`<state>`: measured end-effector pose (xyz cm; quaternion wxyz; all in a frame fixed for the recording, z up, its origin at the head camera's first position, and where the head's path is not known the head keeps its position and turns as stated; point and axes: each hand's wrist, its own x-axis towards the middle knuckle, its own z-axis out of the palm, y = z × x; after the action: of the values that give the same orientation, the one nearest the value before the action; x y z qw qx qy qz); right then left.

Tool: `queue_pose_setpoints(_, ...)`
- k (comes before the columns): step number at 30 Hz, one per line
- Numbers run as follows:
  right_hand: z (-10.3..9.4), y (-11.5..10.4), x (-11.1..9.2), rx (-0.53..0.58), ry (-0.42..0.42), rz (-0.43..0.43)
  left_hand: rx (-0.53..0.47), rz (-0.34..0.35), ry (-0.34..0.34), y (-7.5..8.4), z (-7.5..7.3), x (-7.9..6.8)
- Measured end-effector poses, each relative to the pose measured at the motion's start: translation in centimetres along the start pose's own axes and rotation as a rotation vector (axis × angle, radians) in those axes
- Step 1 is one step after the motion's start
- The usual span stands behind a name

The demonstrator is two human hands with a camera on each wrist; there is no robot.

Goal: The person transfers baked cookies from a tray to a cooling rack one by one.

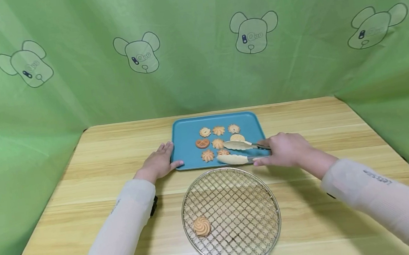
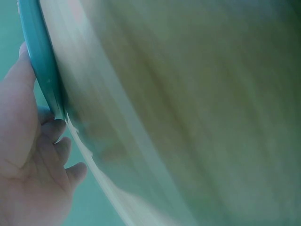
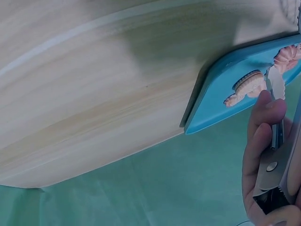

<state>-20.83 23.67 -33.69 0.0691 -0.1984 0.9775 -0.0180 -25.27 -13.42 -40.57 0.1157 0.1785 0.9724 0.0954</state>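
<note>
My right hand [image 1: 288, 149] grips metal tongs [image 1: 236, 158] with beige scalloped tips, also seen in the right wrist view. The tong tips stand apart over the right part of a blue tray [image 1: 186, 129], on either side of a star-shaped cookie [image 1: 223, 152] that they partly hide. Several other cookies lie on the tray in rows, among them a brown pretzel-like one [image 1: 202, 143] and a pale round one [image 1: 237, 137]. My left hand [image 1: 158, 162] holds the tray's near left corner, thumb over the rim and fingers along the outer side.
A round wire rack [image 1: 237, 214] lies on the wooden table [image 1: 94, 190] in front of the tray. One swirled cookie [image 1: 202, 226] rests on its left side. Green curtains [image 1: 199, 81] with bear-head outlines surround the table's back and sides.
</note>
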Motion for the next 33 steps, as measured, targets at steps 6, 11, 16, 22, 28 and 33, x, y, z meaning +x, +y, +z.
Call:
queue_pose_setpoints(6,-0.07,-0.01,0.15,-0.008,-0.003,0.003,-0.003,-0.002,0.000,0.00,0.00,0.03)
queue_pose_setpoints(11,-0.06,0.06,0.28,-0.011,-0.007,-0.006,-0.001,-0.006,0.001,0.02,-0.05,0.00)
queue_pose_setpoints(16,-0.15,0.09,0.37,-0.022,0.003,-0.029,0.001,-0.003,0.003,0.06,-0.11,-0.06)
queue_pose_setpoints(22,-0.42,-0.07,0.31,-0.028,-0.003,-0.032,0.003,-0.002,0.005,0.10,-0.16,-0.13)
queue_pose_setpoints(28,-0.59,-0.12,0.15,-0.052,-0.008,-0.044,0.003,0.004,0.008,0.09,-0.13,-0.15)
queue_pose_setpoints(33,-0.47,0.01,-0.16,-0.054,0.005,-0.069,-0.001,0.005,0.006,0.13,-0.14,-0.14)
